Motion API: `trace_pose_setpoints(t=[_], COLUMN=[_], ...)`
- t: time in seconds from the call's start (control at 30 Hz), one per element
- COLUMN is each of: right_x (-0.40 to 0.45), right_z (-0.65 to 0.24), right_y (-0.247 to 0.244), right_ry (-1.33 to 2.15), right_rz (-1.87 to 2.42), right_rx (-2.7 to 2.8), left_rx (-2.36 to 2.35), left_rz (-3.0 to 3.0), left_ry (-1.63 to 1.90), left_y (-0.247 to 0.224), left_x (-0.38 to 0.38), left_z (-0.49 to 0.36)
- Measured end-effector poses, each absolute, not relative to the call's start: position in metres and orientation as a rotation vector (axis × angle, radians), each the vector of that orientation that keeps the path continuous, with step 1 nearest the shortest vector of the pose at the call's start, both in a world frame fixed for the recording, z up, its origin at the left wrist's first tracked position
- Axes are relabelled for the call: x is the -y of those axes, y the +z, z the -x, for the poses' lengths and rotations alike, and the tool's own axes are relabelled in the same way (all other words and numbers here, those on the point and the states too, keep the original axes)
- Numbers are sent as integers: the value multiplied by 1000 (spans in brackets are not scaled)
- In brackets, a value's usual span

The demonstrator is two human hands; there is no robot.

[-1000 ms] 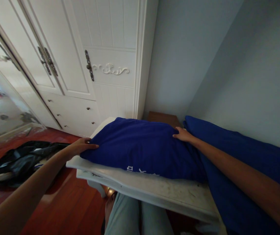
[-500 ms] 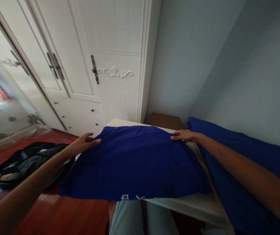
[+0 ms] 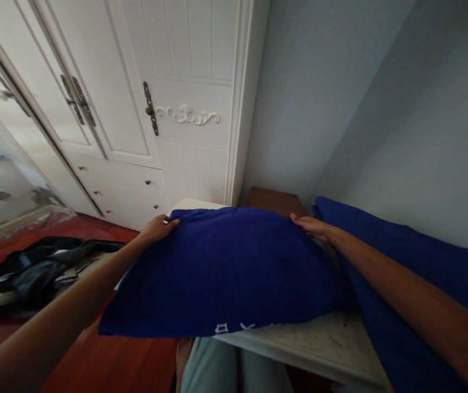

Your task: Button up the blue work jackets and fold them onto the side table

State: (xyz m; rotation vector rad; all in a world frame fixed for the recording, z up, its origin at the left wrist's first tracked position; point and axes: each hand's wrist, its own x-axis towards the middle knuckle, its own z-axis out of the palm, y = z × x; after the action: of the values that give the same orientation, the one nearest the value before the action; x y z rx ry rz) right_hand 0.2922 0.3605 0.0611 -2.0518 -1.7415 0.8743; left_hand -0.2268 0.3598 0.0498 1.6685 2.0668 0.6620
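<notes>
A deep blue cloth (image 3: 225, 267) with white marks along its near edge spreads over a white tabletop. It is a flat piece of fabric; I cannot make out whether it is a garment. At its far left corner my left hand (image 3: 159, 227) pinches the edge between thumb and fingers. The far right edge is gripped by my right hand (image 3: 312, 225), thumb underneath partly hidden. The cloth's far edge looks slightly raised, and its near edge hangs above my knees.
Under the cloth is the white tabletop (image 3: 332, 335). More blue fabric (image 3: 406, 245) lies to the right by the wall. A brown wooden box-like piece (image 3: 277, 201) stands behind. A white wardrobe (image 3: 193, 169) rises ahead. An open black suitcase (image 3: 41, 278) lies on the red floor at left.
My left hand has moved right and closed on the cloth's corner. The far edge has lifted a little, and the cloth has shifted, baring more tabletop at the near right.
</notes>
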Motion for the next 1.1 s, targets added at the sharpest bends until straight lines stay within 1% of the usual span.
trace_pose_setpoints(t=[0.13,0.27,0.33,0.4,0.53,0.63,0.7,0.77,0.83,0.9,1.0,1.1], right_x=[-372,-383,-387,-389,-390,-381,-367,-349,-330,-315,-306,-311], right_z=[-294,-297,-297,-295,-285,-269,-247,-212,-170,-132,-114,-156], right_y=[52,55,58,59,55,58,64,69,68,57,29,7], right_ry=[753,637,509,360,190,80,-8,-55,-28,13,44,131], right_rz=[2197,2206,2181,2157,2100,1980,1789,1528,1305,1170,1167,1384], right_rx=[1757,1747,1702,1635,1600,1665,1806,2014,2217,2390,2632,2714], left_rx=[-1990,-1895,-1907,-1993,-2234,-2299,-2230,-2032,-1893,-1894,-1959,-1929], left_rz=[-1551,-1388,-1337,-1309,-1430,-1744,-2060,-2368,-2488,-2440,-2291,-2282], left_ry=[716,990,1151,1190,967,958,930,806,632,431,200,163], left_y=[51,57,54,49,48,60,68,70,63,49,25,10], left_x=[-354,-344,-341,-339,-327,-297,-272,-252,-244,-246,-254,-256], left_z=[229,233,233,233,232,223,210,191,174,165,172,192])
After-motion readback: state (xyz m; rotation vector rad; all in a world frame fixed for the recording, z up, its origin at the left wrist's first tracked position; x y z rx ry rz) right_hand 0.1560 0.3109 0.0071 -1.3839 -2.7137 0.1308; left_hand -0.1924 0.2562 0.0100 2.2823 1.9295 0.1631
